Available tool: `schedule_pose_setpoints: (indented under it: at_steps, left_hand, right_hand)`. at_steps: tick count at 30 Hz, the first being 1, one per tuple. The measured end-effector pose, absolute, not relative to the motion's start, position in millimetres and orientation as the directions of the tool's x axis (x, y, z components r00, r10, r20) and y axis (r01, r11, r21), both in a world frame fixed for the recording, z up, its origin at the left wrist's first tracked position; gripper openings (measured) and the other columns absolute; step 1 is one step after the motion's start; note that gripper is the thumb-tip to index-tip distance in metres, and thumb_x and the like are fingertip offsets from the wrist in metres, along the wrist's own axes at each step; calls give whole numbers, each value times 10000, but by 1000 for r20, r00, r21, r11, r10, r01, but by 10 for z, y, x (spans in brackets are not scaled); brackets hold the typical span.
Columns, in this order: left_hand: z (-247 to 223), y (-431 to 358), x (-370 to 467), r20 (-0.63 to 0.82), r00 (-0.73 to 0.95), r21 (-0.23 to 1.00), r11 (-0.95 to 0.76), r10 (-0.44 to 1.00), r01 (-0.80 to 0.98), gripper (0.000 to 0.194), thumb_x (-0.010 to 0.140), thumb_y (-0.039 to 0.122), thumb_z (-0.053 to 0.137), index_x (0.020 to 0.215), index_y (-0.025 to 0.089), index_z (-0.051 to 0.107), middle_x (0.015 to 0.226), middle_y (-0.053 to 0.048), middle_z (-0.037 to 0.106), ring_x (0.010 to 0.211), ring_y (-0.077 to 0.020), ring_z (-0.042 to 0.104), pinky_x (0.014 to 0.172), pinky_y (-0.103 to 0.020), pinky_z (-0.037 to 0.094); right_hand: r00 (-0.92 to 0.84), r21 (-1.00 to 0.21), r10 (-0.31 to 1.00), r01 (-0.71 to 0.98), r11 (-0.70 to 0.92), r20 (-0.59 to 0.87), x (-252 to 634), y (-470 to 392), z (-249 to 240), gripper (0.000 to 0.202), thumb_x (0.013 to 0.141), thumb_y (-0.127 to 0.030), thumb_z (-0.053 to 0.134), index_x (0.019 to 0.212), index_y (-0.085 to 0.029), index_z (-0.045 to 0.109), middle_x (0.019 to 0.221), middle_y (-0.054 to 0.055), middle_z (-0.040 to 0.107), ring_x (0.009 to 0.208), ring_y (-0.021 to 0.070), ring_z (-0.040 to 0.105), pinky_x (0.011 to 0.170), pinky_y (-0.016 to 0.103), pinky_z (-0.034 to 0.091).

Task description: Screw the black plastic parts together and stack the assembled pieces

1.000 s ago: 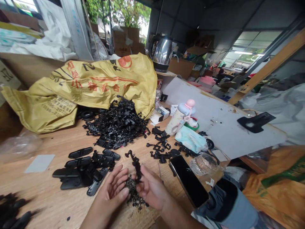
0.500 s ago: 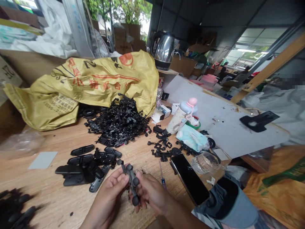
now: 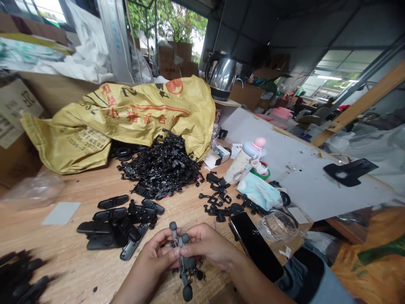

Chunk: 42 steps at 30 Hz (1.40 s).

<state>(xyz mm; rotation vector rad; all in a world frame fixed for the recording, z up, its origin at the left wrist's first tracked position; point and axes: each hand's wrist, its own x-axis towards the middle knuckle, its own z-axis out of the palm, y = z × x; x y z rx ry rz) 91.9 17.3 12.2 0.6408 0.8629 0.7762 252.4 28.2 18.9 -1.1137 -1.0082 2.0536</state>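
Near the table's front edge, my left hand [image 3: 160,256] and my right hand [image 3: 210,245] pinch a black plastic bracket arm with ball ends [image 3: 183,272] from both sides. It points up and down in view, with one ball above my fingers and others below. Both thumbs meet on its middle; the fingertips behind it are partly hidden. Tiny dark bits lie on the wood beneath. Left of my hands is a cluster of flat, oblong black plastic pieces [image 3: 110,228]. Beyond them rises a large heap of small black parts [image 3: 164,166].
A yellow woven sack [image 3: 152,109] lies behind the heap. To the right are loose black parts [image 3: 218,211], a phone [image 3: 253,245], a clear dish [image 3: 276,226], a tissue pack [image 3: 259,192] and a bottle [image 3: 238,166]. A kettle [image 3: 221,76] stands behind. More black parts [image 3: 22,274] sit front left.
My right hand has risen and closed in beside my left thumb on the bracket arm, which now points more upright. The screwdriver is now mostly hidden behind my right hand. The view has shifted slightly.
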Motion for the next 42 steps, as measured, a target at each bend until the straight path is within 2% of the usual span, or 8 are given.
schedule_pose_setpoints:
  at_steps: [7,17,22,26,29,34,39,42]
  left_hand:
    - [155,239,868,-462,405,710,603,789,-364,151,690,287,674,748,150,648,695,-12,635,663,-83,579,696,-199,471]
    - [38,208,994,-459,64,784,437,886,-441,329,479,301,807,720,144,647,648,-3,680,622,-95,610,674,-199,498]
    - [105,124,978,-520,162,692,524,839,-497,353,624,297,727,940,173,627,861,-55,710,796,-142,638,772,-253,491]
    - [147,-22,1041,-589,415,526,719,693,-454,274,716,305,644,934,138,658,918,-94,695,825,-154,626,789,-263,474]
    - [150,-84,1097,-570,489,492,751,660,-440,214,698,238,671,891,146,674,891,-62,684,769,-112,607,788,-235,455]
    - [102,-73,1119,-534,512,538,737,673,-409,137,668,235,699,740,126,660,717,-17,628,639,-69,539,680,-192,424]
    - [29,-81,1136,-479,385,762,592,788,-263,268,698,395,637,630,136,616,564,21,554,540,-65,453,531,-168,349]
    - [-28,-92,1077,-430,366,869,489,825,-81,302,738,452,557,736,163,644,635,-6,609,592,-110,514,563,-208,394]
  right_hand:
    - [-425,-753,766,-246,-610,-482,2524,291,139,222,497,-257,747,594,-95,631,442,-42,535,327,22,383,316,152,238]
    - [-277,-768,825,-307,-562,-493,2419,241,122,220,500,-279,720,567,-113,592,414,-56,468,342,24,341,325,159,195]
    - [-249,-748,829,-357,-560,-501,2466,264,118,259,500,-293,741,612,-107,599,460,-44,492,373,24,360,343,152,192]
    - [-196,-785,872,-379,-490,-449,2519,302,143,249,521,-273,733,537,-115,542,435,-50,463,370,15,330,353,153,160]
    - [-202,-815,888,-353,-459,-413,2548,309,151,252,544,-275,721,524,-116,526,426,-56,441,362,10,295,352,161,125]
    - [-201,-807,882,-355,-472,-427,2585,299,116,244,542,-265,725,544,-118,530,445,-65,421,375,10,278,355,162,132]
    - [-234,-809,876,-340,-480,-421,2606,296,95,235,561,-269,718,547,-118,538,443,-59,431,373,16,300,359,166,150]
    - [-230,-807,869,-325,-494,-439,2624,275,95,235,552,-272,724,548,-119,545,439,-59,437,370,17,309,357,166,155]
